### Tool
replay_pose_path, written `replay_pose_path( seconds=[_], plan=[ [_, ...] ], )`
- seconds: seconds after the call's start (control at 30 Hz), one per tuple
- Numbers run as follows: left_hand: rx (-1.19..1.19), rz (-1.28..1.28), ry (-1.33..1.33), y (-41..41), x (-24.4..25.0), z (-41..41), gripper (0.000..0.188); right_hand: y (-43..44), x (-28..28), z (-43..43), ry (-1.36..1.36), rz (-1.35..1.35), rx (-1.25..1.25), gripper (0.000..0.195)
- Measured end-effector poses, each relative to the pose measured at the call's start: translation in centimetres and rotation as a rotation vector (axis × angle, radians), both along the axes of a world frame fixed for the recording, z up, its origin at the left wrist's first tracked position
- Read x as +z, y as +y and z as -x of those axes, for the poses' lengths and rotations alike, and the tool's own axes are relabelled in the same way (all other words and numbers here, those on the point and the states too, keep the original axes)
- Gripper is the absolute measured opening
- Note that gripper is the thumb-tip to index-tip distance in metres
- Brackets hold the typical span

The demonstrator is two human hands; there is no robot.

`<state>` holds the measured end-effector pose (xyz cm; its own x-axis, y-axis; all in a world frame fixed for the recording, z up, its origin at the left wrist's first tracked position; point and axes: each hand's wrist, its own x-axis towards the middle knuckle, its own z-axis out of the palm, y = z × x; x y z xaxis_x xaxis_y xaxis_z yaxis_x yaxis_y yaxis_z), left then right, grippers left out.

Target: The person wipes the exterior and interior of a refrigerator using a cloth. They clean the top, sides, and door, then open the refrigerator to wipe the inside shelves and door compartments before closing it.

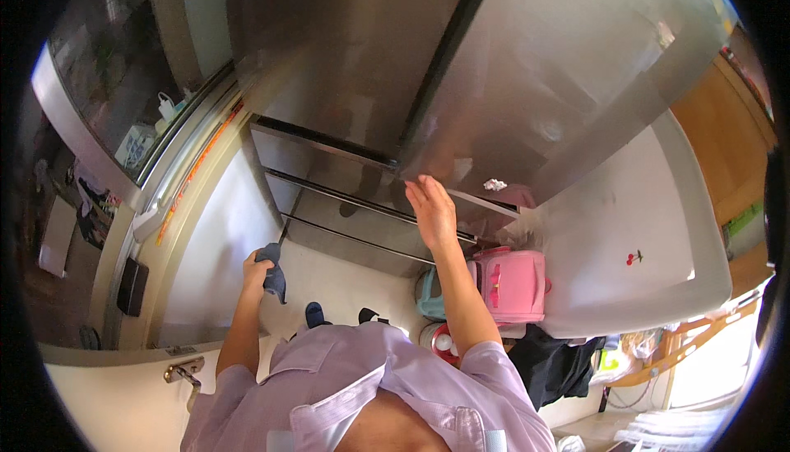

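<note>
A dark blue-grey cloth point(274, 274) is bunched in my left hand point(254, 272), with one end hanging down. My right hand point(433, 210) is empty, its fingers straight. It is over the lower edge of the right door point(524, 82) of a steel-coloured refrigerator; whether the fingertips touch the metal I cannot tell. The left door point(352, 51) stands beside it across a dark vertical gap. Below the doors lie drawer fronts point(352, 220) with dark seams between them. A small pale, crumpled-looking mark or reflection point(494, 185) shows on the right door near my hand.
A pink school backpack point(515, 285) and a light blue bag point(431, 294) stand right of my forearm. Beneath them is a red-rimmed container point(441, 341). A white table point(642, 236) borders the right. A sliding glass door point(105, 82) and an open white door point(123, 390) are at left.
</note>
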<state>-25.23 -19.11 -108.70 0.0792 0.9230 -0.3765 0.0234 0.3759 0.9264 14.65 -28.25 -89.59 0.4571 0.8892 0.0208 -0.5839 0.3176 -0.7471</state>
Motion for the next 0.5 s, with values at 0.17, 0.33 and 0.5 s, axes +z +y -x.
replay_pose_path(
  seconds=[0.17, 0.33, 0.5],
  plan=[
    [-0.072, -0.064, -0.128, 1.3, 10.7, -3.3, 0.047, 2.8, 1.4, 0.1, -0.154, 0.076, -0.100, 0.032],
    [-0.209, -0.211, -0.235, 3.2, 18.8, -9.1, 0.055, 2.3, 2.2, 0.1, -0.415, 0.213, -0.083, 0.044],
    [-0.477, -0.180, -0.416, 1.8, 22.3, -16.5, 0.055, -2.6, 2.9, 2.6, -0.589, 0.253, 0.119, 0.075]
  ],
)
